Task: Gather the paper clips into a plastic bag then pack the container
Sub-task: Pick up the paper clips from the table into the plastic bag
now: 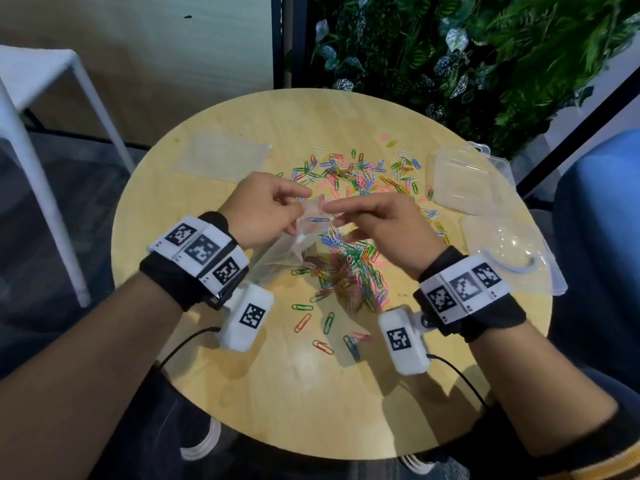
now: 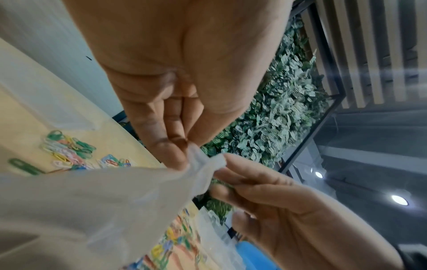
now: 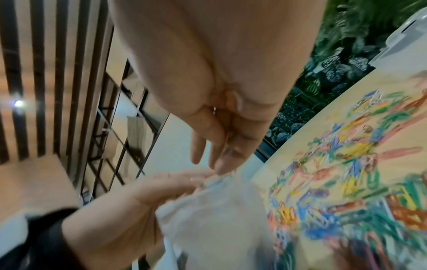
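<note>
- Both hands are up over the round wooden table (image 1: 242, 393), working the mouth of a small clear plastic bag (image 1: 294, 242). The left hand (image 1: 263, 206) pinches one lip of it between thumb and fingertips; the right hand (image 1: 375, 225) pinches the opposite lip with fingers curled in. Neither one is spread wide.
- Biggest risk imo: that film is thin and slippery, and the pinch sits right at the edge. If either side slips, the mouth flops closed and nothing goes in.
- The bag hangs slack below the hands, so it'd probably sag or fold while being filled, and anything dropped in could slide straight back out.
- The paper clips (image 1: 356, 171) are scattered in a big colourful mess across the table, with another heap (image 1: 353, 271) right under the hands and strays near the front edge. Scooping fast could flick some off the round top.
- With both hands busy on the bag, there's none free to pick up clips. One has to let go first, and that's when the opening could collapse.
- Containers: I can't tell if the held bag has any clips inside; the ones seen through it may just be on the table behind.
- A second flat bag (image 1: 223, 155) lies on the far left, looks empty.
- The clear plastic container (image 1: 464, 181) sits open at the right edge, nothing visibly in it, with its lid (image 1: 509, 254) just beside it.
</note>
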The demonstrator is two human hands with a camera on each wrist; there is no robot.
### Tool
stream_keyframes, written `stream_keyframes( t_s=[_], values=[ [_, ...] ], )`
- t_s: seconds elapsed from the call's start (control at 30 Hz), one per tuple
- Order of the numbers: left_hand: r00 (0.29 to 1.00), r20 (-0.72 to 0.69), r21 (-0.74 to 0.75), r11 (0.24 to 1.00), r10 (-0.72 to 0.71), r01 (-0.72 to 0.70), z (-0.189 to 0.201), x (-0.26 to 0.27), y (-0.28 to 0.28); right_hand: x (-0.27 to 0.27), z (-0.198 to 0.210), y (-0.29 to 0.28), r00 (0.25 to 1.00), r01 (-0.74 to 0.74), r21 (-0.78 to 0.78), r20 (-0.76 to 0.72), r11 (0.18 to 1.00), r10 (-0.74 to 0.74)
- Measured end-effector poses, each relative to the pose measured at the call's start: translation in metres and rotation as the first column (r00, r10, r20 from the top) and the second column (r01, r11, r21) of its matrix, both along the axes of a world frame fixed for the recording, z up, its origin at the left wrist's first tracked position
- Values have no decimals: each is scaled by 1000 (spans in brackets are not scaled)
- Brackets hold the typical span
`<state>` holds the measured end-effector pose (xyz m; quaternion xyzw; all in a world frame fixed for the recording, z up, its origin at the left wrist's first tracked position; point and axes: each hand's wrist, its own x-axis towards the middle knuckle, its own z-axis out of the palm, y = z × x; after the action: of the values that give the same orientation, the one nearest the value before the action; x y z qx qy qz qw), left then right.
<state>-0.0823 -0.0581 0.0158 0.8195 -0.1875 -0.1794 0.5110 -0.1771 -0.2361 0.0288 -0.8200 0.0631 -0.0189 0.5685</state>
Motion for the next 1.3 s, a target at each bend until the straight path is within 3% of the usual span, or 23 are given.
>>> stream_keyframes(
  t_s=[0.07, 0.13, 0.2, 0.27, 0.3, 0.37, 0.47, 0.73, 0.83, 1.03, 1.1, 1.17, 1.23, 1.27, 1.3],
  values=[
    [987, -135, -8, 996, 85, -87, 4, 6, 7, -4, 8, -16, 995, 93, -61, 40, 994, -91],
    [964, -227, -1, 990, 139, -143, 8, 11, 15, -10, 9, -37, 991, 50, -325, -102, 944, -88],
    [966, -198, 12, 985, 169, -170, 10, 14, 23, -21, 6, -49, 898, -173, -570, -427, 803, -109],
    [969, -124, -39, 974, 216, -222, 14, 18, 29, -30, -2, -47, 753, -402, -608, -645, 684, -131],
    [965, -93, -77, 964, 246, -253, 16, 19, 31, -33, -7, -42, 722, -447, -585, -682, 677, -113],
    [958, -57, -148, 947, 281, -286, 20, 21, 35, -33, -22, -28, 740, -445, -560, -669, 699, -65],
    [958, -46, -210, 935, 282, -286, 24, 20, 38, -29, -42, -6, 808, -413, -634, -586, 654, -57],
    [990, -83, -179, 975, 118, -132, 19, 6, 29, -10, -64, 13, 955, -200, -752, -294, 628, -47],
    [994, -74, -181, 979, 80, -93, 19, 4, 26, -9, -67, 13, 977, -113, -754, -204, 647, -67],
    [996, -77, -180, 981, 53, -66, 17, 5, 23, -6, -60, 0, 981, -71, -759, -169, 647, -91],
    [995, -92, -181, 982, 37, -53, 15, 4, 22, -4, -57, -11, 980, -52, -734, -168, 677, -106],
    [993, -115, -176, 984, 7, -27, 13, 3, 20, -1, -53, -25, 969, 16, -645, -178, 764, -171],
    [989, -145, -165, 986, -22, -2, 8, 0, 16, -1, -43, -38, 931, 203, -299, -235, 933, -278],
    [987, -157, -155, 988, -40, 15, 6, -2, 14, -1, -34, -42, 918, 294, -46, -264, 955, -296],
    [984, -166, -142, 989, -62, 38, 3, -4, 12, -2, -25, -44, 916, 345, 185, -280, 920, -287]
  ],
)
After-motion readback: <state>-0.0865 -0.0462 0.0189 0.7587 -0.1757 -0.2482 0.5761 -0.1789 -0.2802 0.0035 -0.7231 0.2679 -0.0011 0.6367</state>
